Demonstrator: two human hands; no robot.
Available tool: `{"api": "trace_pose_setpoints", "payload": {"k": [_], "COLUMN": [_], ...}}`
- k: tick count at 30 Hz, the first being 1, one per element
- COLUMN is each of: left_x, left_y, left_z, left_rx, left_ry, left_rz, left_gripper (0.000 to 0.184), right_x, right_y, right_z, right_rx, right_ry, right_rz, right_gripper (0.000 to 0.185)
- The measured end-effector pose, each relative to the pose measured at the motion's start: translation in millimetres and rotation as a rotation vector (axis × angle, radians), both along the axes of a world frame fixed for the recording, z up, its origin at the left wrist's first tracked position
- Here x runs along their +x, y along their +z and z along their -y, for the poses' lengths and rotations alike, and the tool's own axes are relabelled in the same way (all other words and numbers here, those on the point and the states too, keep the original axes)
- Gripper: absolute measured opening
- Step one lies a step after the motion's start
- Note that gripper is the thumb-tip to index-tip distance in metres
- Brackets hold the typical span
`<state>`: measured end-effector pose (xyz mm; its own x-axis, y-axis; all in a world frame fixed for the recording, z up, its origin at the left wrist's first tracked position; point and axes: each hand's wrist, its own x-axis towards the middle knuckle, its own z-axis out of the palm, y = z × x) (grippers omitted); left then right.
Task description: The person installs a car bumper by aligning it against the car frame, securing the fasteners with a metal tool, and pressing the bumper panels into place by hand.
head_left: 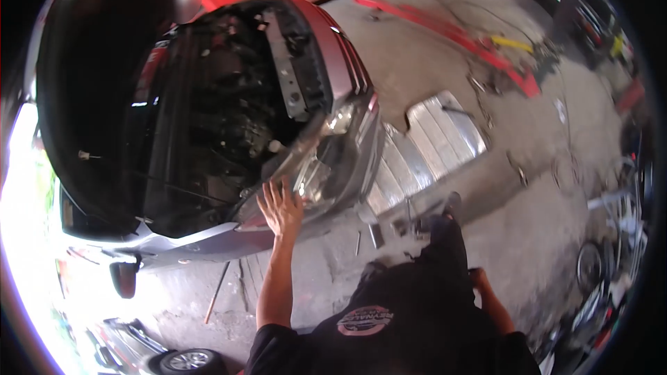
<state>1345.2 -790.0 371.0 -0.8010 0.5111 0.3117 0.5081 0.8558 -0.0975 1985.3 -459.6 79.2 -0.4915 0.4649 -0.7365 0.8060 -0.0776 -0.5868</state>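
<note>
My left hand (281, 212) is open, fingers spread, at the front fender corner of a grey car, right beside its headlight (321, 173). It appears to rest on the bodywork. The car's hood (97, 97) is raised, and the engine bay (222, 83) lies exposed beyond my hand. Down by my right thigh is my right hand (478, 278), partly hidden against my dark clothing. Its fingers are too obscured to show whether they hold anything.
A ribbed silver sheet (431, 142) lies on the concrete floor by the bumper, with several small tools near my foot. Farther off are a red lift arm (451, 42) and a yellow piece (513, 44). A long thin rod (217, 293) lies at left, near a wheel (187, 360).
</note>
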Motion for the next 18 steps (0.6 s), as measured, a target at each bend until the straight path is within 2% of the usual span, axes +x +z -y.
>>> {"api": "trace_pose_setpoints", "payload": {"k": [1, 2, 5, 8, 9, 10, 11, 12, 13, 14, 15, 17, 18], "left_x": [2, 3, 2, 18, 19, 20, 20, 15, 8, 13, 17, 8, 10], "left_y": [4, 6, -7, -8, -14, -27, -45, -62, -78, -85, -81, -57, -53], "left_z": [-3, -5, -8, -31, -43, -48, -54, -52, -51, -53, -67, -90, -89], "left_rx": [0.008, 0.015, 0.023, 0.032, 0.112, 0.173, 0.245, 0.259, 0.189, 0.104, 0.127, 0.194, 0.177], "left_ry": [0.026, 0.048, 0.181, 0.410, 0.527, 0.630, 0.733, 0.751, 0.804, 0.854, 0.891, 0.970, 0.968], "left_rz": [0.011, 0.029, -0.075, -0.170, -0.181, -0.179, -0.171, -0.145, -0.096, -0.041, 0.033, 0.137, 0.152], "left_gripper": [0.059, 0.058, 0.053, 0.049, 0.049, 0.049, 0.049, 0.055, 0.057, 0.060, 0.061, 0.064, 0.064], "right_x": [-14, -13, -70, -151, -153, -146, -159, -153, -159, -140, -208, -216, -218], "right_y": [-6, -36, -13, 41, 12, -17, 1, -18, -16, -30, 109, 108, 114], "right_z": [-17, -43, -144, -266, -326, -384, -427, -487, -553, -602, -575, -643, -651], "right_rx": [0.285, 0.491, 0.503, 0.020, -0.041, -0.040, 0.056, 0.107, 0.559, 0.127, 0.162, 0.260, 0.227], "right_ry": [0.272, 0.502, 0.664, 0.153, 0.102, 0.106, 0.029, -0.024, 0.617, 0.143, -0.030, -0.031, -0.086], "right_rz": [0.002, -0.075, -0.077, 0.066, 0.071, 0.010, -0.032, -0.230, -0.034, -0.404, -0.191, -0.238, -0.229], "right_gripper": [0.031, 0.030, 0.026, 0.030, 0.040, 0.044, 0.039, 0.035, 0.047, 0.044, 0.044, 0.044, 0.045]}}
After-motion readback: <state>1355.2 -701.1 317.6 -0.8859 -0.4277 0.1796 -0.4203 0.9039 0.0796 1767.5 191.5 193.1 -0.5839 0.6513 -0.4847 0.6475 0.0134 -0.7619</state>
